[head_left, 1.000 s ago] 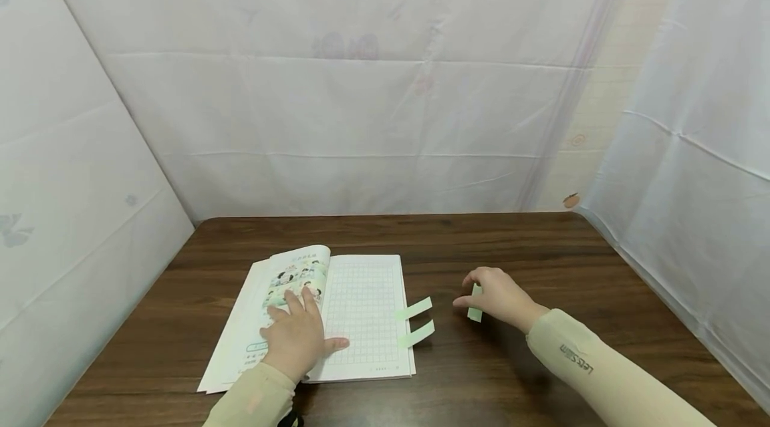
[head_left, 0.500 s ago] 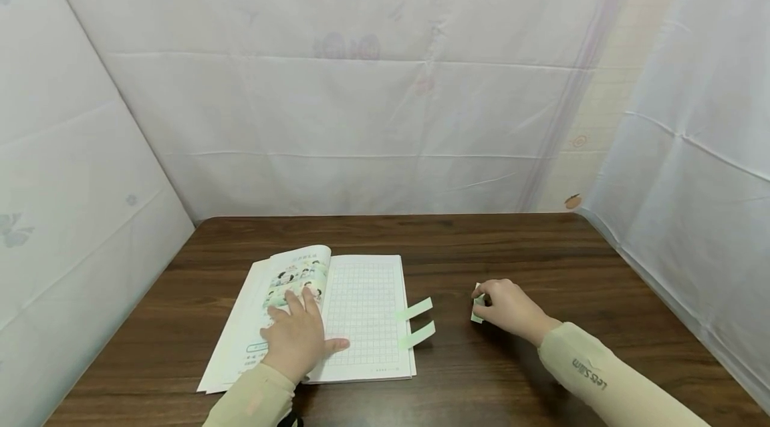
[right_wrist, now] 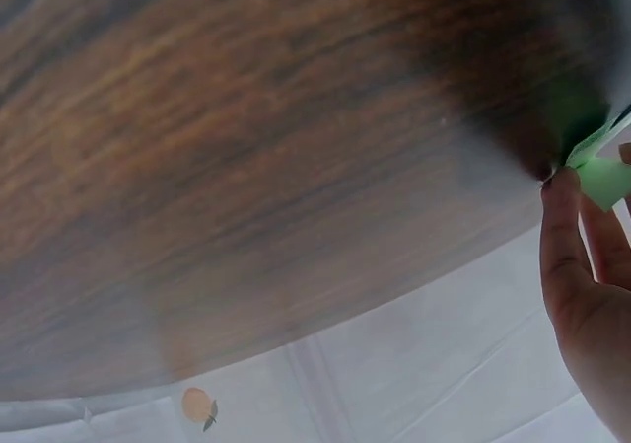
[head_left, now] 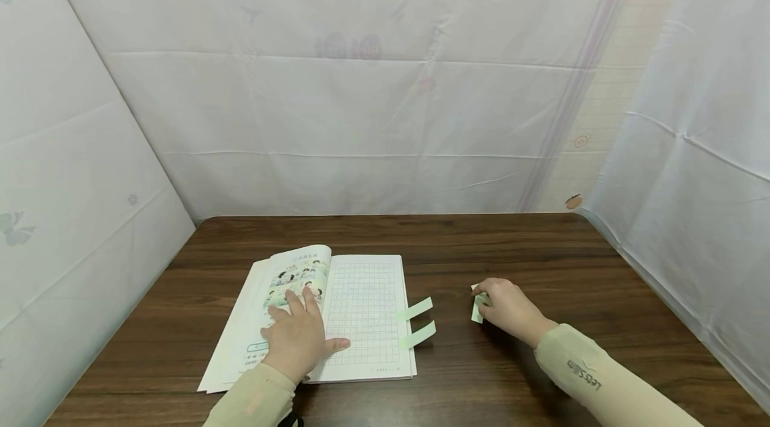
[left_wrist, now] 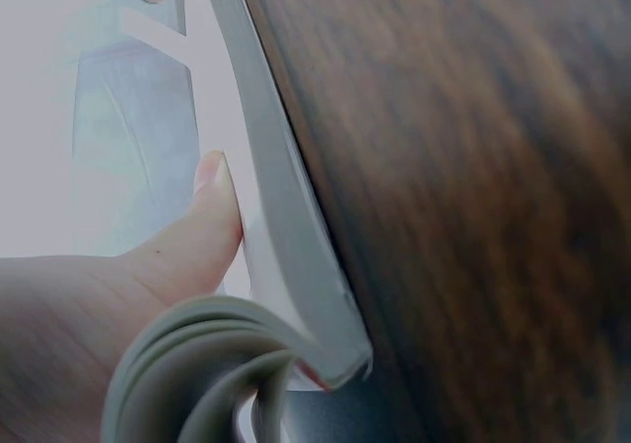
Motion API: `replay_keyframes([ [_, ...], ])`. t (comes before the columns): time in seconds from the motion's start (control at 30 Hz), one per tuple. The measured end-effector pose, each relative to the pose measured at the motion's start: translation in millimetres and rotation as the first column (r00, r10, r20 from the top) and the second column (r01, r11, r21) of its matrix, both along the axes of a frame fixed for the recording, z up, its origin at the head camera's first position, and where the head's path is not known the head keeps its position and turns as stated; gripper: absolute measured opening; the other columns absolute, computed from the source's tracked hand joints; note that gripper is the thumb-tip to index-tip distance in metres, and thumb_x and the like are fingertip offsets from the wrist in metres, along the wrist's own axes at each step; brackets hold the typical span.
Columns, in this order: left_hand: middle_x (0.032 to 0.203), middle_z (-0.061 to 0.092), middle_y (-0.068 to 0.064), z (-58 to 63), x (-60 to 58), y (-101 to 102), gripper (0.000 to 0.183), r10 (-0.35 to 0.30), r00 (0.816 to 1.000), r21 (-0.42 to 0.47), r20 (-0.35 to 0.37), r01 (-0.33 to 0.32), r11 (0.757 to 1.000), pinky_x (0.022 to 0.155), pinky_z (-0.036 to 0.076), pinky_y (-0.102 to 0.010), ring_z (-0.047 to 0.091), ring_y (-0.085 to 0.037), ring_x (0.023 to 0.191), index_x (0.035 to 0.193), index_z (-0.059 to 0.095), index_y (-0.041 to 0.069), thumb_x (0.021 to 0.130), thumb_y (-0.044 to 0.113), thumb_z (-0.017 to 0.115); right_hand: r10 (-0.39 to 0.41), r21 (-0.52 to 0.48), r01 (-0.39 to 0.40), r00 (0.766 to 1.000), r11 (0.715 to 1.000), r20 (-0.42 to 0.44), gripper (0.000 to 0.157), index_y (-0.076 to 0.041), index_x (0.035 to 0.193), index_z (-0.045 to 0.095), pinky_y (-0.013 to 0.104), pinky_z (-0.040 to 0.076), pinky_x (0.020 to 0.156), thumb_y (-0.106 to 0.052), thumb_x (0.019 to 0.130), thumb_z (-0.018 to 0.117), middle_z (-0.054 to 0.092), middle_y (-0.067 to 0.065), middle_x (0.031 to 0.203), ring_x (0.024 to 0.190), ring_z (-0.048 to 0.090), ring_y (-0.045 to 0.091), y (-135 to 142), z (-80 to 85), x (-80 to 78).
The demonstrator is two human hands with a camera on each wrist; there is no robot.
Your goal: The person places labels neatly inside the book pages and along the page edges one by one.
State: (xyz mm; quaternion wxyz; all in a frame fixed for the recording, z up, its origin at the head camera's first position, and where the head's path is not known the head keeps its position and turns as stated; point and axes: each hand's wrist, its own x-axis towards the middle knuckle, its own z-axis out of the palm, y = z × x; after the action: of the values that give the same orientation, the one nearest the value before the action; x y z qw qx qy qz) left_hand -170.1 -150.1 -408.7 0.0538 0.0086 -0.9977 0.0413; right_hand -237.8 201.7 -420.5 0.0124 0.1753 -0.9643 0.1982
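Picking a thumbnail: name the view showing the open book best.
The head view: it frames the open book entirely, though the left hand covers some. Left wrist shows only part, close up; right wrist, none.

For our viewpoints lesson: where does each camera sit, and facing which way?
Head: on the head, facing forward and down at the book; left hand, right hand, sleeves show.
Left wrist: on that wrist, facing the book's edge; thumb shows.
Right wrist: likewise, facing table and green paper; fingers show.
Head, right wrist share the green paper.

Left grip (left_wrist: pixel 148 280), thumb atop the book (left_wrist: pixel 276 167) near its edge, dark wood tabletop (left_wrist: pixel 473 186) alongside
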Motion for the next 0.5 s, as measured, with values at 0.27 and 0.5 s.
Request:
replay_keyframes([
  [0.27, 0.135, 0.043, -0.046, 0.5, 0.7, -0.3, 0.121, -0.003, 1.0, -0.007, 0.0, 0.003, 1.0, 0.069, 0.052, -0.069, 0.05, -0.07, 0.11, 0.14, 0.041, -0.017, 0.068, 0.075, 0.069, 0.001, 0.017, -0.001, 1.0, 1.0, -0.031, 0.024, 0.004, 0.109, 0.07, 0.045, 0.056, 0.082, 0.004, 0.085, 0.065, 0.069, 0.017, 0.116, 0.103, 0.067, 0.034, -1.0, -1.8, -3.4],
  [0.5, 0.135, 0.044, -0.047, -0.7, 0.5, -0.6, 0.121, -0.007, 1.0, -0.012, -0.009, 0.007, 1.0, 0.069, 0.052, -0.069, 0.05, -0.07, 0.109, 0.139, 0.041, -0.017, 0.067, 0.076, 0.07, -0.018, 0.038, 0.02, 0.999, 0.999, -0.046, 0.019, 0.002, 0.105, 0.071, 0.044, 0.056, 0.081, 0.004, 0.087, 0.064, 0.071, 0.015, 0.11, 0.099, 0.068, 0.032, -3.2, -2.4, -6.0],
])
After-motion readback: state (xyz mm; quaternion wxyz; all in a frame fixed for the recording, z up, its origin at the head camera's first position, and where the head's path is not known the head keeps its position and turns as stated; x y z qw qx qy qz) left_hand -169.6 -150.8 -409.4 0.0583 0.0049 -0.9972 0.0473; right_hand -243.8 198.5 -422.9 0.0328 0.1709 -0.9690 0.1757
